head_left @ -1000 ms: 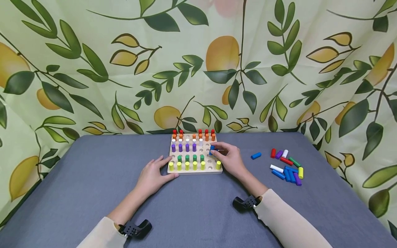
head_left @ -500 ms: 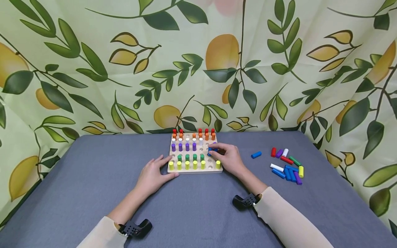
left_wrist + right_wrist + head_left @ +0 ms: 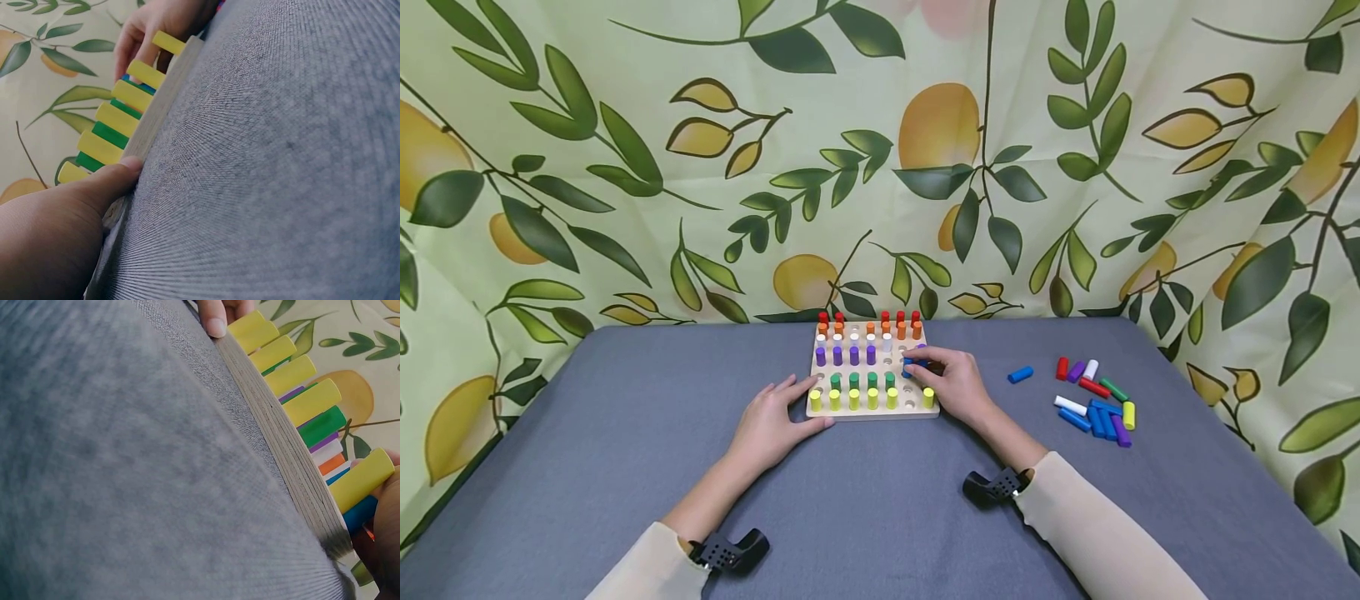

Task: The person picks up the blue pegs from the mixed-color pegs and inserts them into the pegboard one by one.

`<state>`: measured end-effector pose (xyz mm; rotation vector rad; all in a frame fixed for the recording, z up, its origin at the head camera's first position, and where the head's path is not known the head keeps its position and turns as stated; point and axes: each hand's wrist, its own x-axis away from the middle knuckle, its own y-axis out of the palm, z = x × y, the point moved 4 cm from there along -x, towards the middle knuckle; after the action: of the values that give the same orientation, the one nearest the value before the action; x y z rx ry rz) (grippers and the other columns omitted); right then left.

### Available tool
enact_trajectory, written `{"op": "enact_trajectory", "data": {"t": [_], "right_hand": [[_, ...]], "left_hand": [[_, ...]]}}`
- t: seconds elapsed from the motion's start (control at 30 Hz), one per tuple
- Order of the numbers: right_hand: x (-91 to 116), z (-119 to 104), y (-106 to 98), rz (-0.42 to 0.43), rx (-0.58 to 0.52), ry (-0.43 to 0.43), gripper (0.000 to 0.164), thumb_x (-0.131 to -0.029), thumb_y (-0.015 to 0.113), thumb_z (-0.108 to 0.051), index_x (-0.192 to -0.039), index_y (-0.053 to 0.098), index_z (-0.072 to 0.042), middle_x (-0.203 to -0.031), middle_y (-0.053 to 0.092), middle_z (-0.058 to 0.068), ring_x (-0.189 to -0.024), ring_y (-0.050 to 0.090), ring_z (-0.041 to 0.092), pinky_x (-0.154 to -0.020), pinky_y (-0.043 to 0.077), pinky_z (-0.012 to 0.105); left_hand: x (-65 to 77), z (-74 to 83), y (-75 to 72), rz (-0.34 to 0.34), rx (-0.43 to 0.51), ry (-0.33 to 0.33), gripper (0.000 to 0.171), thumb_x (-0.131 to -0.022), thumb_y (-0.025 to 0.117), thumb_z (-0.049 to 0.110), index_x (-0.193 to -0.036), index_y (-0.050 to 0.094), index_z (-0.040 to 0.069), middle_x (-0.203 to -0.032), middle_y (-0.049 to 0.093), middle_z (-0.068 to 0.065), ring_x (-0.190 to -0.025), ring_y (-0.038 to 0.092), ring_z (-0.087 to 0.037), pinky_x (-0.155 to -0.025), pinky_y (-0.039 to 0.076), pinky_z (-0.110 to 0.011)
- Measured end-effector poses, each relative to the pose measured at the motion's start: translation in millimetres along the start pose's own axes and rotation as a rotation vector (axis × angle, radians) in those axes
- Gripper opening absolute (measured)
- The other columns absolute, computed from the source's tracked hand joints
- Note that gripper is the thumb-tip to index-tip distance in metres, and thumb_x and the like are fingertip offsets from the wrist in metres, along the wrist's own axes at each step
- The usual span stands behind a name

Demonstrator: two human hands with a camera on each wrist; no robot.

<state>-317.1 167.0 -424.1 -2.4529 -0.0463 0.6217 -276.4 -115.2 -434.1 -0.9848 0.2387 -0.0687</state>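
A pale wooden pegboard (image 3: pixel 861 414) bears rows of upright coloured pegs: red, orange, white, purple, green and yellow. My left hand (image 3: pixel 769 421) holds its near left corner, thumb on the front edge and fingers at the left side. In the left wrist view the thumb (image 3: pixel 119 178) presses on that edge. Over the board's right part, my right hand (image 3: pixel 955 383) pinches a blue peg (image 3: pixel 907 367), upright in the row between purple and green. More blue and a bit of purple show behind the fingers, partly hidden. A yellow peg (image 3: pixel 362 480) stands close to the right hand.
A lone blue peg (image 3: pixel 1020 375) lies right of the board. Farther right is a loose pile of several pegs, with a white peg (image 3: pixel 1071 405), a green peg (image 3: pixel 1113 389) and a yellow peg (image 3: pixel 1128 415) among them. A patterned curtain (image 3: pixel 820 208) hangs behind the grey-covered table (image 3: pixel 880 517).
Over the last second my right hand has shifted slightly left and lowered the blue peg toward the board. The left hand has stayed at the corner.
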Motion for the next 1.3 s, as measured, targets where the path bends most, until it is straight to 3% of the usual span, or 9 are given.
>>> {"op": "enact_trajectory", "data": {"t": [0.37,0.77,1.07,1.3], "right_hand": [[-0.9,-0.7,0.3,0.018,0.016,-0.046,0.019,-0.091,0.076,-0.017,-0.108,0.08,-0.011,-0.1,0.08,0.005,-0.077,0.068,0.01,-0.065,0.052,0.02],[-0.3,1.9,0.8,-0.002,0.022,-0.067,0.015,-0.089,0.078,-0.014,-0.104,0.08,-0.013,-0.095,0.078,0.004,-0.069,0.058,0.011,-0.059,0.044,0.02],[3.7,0.1,0.9,-0.019,0.038,-0.05,0.019,-0.089,0.078,-0.014,-0.107,0.079,-0.012,-0.102,0.078,0.004,-0.083,0.063,0.013,-0.07,0.049,0.024],[7.2,3.0,-2.5,0.016,0.064,-0.049,0.025,-0.089,0.078,-0.013,-0.114,0.077,-0.011,-0.108,0.077,0.007,-0.087,0.067,0.016,-0.076,0.056,0.033]], "left_hand": [[-0.7,1.1,-0.1,-0.008,0.003,-0.002,0.072,-0.083,0.081,0.047,-0.144,0.059,0.017,-0.149,0.051,-0.026,-0.14,0.042,-0.057,-0.111,0.036,-0.072],[-0.3,2.1,-1.6,-0.006,-0.006,0.0,0.071,-0.083,0.081,0.047,-0.144,0.059,0.017,-0.148,0.052,-0.026,-0.139,0.042,-0.057,-0.111,0.036,-0.071],[2.5,-0.4,0.8,-0.012,0.003,-0.002,0.071,-0.083,0.081,0.046,-0.144,0.059,0.017,-0.149,0.052,-0.026,-0.139,0.042,-0.058,-0.111,0.036,-0.072],[1.0,0.8,1.0,-0.016,0.0,0.0,0.072,-0.083,0.08,0.047,-0.145,0.058,0.017,-0.15,0.051,-0.026,-0.139,0.042,-0.058,-0.11,0.036,-0.072]]}}
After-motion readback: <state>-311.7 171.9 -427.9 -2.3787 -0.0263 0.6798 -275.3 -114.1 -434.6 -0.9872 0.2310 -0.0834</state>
